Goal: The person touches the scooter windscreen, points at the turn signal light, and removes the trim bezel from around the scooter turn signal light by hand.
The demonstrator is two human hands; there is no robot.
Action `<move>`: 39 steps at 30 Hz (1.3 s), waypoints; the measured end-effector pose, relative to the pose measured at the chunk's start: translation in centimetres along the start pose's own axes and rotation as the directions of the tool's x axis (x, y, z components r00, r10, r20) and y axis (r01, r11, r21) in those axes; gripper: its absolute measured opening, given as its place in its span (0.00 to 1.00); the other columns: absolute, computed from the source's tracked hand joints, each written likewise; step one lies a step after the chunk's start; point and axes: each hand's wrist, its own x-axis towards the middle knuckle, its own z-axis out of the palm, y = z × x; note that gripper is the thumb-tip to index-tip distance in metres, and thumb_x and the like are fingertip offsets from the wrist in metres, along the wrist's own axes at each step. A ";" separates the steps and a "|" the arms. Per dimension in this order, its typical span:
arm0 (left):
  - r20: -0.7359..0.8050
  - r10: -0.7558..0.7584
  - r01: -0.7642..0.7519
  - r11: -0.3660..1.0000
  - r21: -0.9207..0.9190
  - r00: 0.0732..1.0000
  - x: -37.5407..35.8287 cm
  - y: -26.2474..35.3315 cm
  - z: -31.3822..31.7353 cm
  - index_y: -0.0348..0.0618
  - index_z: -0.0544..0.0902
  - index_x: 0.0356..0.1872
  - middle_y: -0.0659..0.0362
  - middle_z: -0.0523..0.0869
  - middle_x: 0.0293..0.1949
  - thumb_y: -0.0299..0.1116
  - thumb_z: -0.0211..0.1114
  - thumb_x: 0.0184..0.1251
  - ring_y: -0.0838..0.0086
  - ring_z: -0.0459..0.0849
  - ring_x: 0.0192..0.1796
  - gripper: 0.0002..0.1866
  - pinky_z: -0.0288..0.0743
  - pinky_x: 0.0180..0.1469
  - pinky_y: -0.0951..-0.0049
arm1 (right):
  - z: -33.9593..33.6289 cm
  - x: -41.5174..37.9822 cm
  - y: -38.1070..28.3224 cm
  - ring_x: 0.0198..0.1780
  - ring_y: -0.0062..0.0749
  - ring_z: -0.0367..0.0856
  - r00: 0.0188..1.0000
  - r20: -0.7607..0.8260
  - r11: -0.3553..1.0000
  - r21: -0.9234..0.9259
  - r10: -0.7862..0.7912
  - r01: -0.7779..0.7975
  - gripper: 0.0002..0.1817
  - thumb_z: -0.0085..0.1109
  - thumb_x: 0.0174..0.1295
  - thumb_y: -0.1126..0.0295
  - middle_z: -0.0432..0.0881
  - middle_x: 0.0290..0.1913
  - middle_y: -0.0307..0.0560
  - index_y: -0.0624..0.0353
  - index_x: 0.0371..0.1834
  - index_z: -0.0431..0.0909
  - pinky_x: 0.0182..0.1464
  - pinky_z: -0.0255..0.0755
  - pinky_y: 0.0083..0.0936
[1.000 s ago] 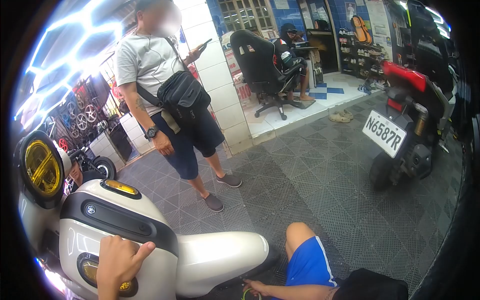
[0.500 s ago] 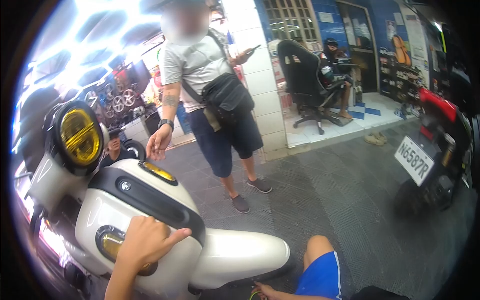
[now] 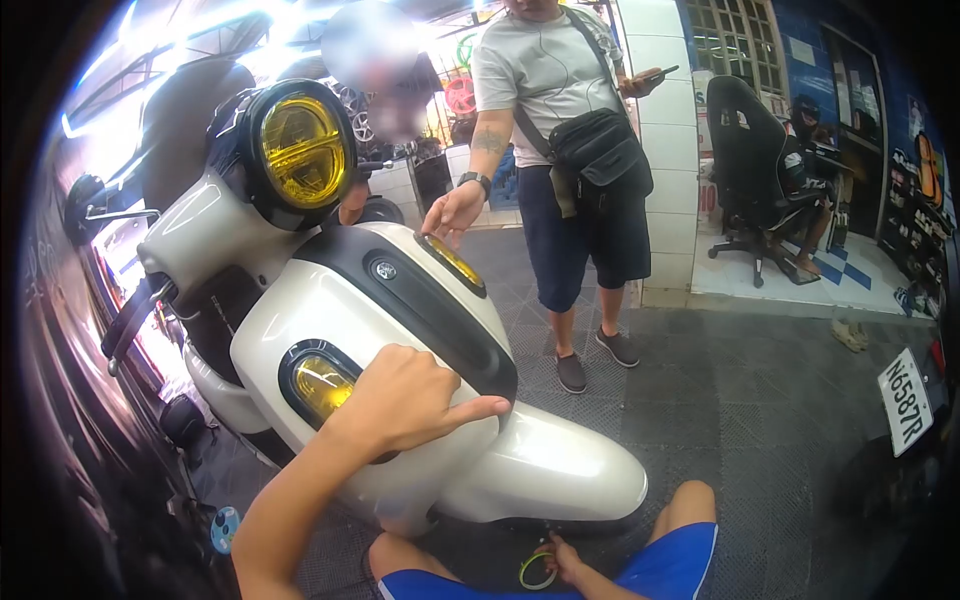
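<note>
In the head view, my left hand (image 3: 408, 400) is curled at the cream scooter's front panel (image 3: 300, 300), beside the yellow signal lamp (image 3: 322, 386). Its thumb sticks out to the right, and the fingertips are hidden under the hand; I cannot tell whether they hold anything. Low between my knees, my right hand (image 3: 566, 560) grips a thin yellow-green ring like a narrow roll of tape (image 3: 524, 578). Just above that hand is the scooter's front fender (image 3: 555, 465). A round yellow headlight (image 3: 302, 150) tops the scooter.
A standing person (image 3: 560, 110) holds a phone (image 3: 655, 76) and reaches one hand toward the scooter's far signal lamp (image 3: 455, 262). At right are an office chair (image 3: 745, 150), a seated person (image 3: 808, 180) and a vehicle's licence plate (image 3: 905, 402). Dark textured tiles cover the floor.
My view has swung left, so the scooter and standing person sit farther right in it. My left hand stays at the front panel. My right hand and the ring show more fully.
</note>
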 end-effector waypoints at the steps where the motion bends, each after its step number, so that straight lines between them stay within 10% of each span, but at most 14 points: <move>1: -0.015 0.005 -0.005 1.000 0.000 1.000 -0.1 -0.1 0.1 0.30 0.84 0.14 0.44 0.80 0.15 0.74 0.47 0.73 0.52 0.83 0.22 0.50 0.74 0.31 0.60 | 0.0 -0.1 0.1 0.18 0.22 0.50 1.000 0.002 1.000 -0.004 -0.003 0.003 0.39 0.38 0.79 0.37 0.54 0.19 0.31 0.64 0.41 0.86 0.29 0.62 0.29; 8: -0.120 0.036 -0.033 0.999 0.026 0.992 0.0 -0.3 0.7 0.38 0.82 0.12 0.46 0.76 0.12 0.72 0.48 0.74 0.50 0.81 0.20 0.46 0.73 0.29 0.57 | 0.1 0.2 -0.1 0.17 0.22 0.51 1.000 -0.019 1.000 -0.019 -0.016 0.016 0.40 0.39 0.77 0.35 0.55 0.18 0.31 0.65 0.43 0.84 0.27 0.62 0.28; 22: 0.433 -0.154 0.227 0.966 -0.124 0.888 3.2 1.0 -4.0 0.27 0.85 0.18 0.37 0.84 0.22 0.74 0.29 0.78 0.43 0.86 0.36 0.56 0.80 0.48 0.53 | 0.7 -0.1 0.0 0.19 0.23 0.51 0.999 0.026 0.999 -0.007 -0.032 0.032 0.39 0.35 0.78 0.34 0.56 0.20 0.32 0.60 0.38 0.82 0.32 0.64 0.32; 39: 0.384 -0.149 0.142 0.989 0.045 0.911 3.6 1.0 -3.1 0.29 0.83 0.15 0.37 0.82 0.19 0.75 0.36 0.76 0.46 0.86 0.29 0.54 0.77 0.40 0.50 | 0.6 1.1 1.2 0.24 0.25 0.66 0.998 -0.042 0.998 -0.049 -0.045 0.043 0.37 0.39 0.78 0.36 0.70 0.26 0.38 0.59 0.42 0.88 0.26 0.69 0.26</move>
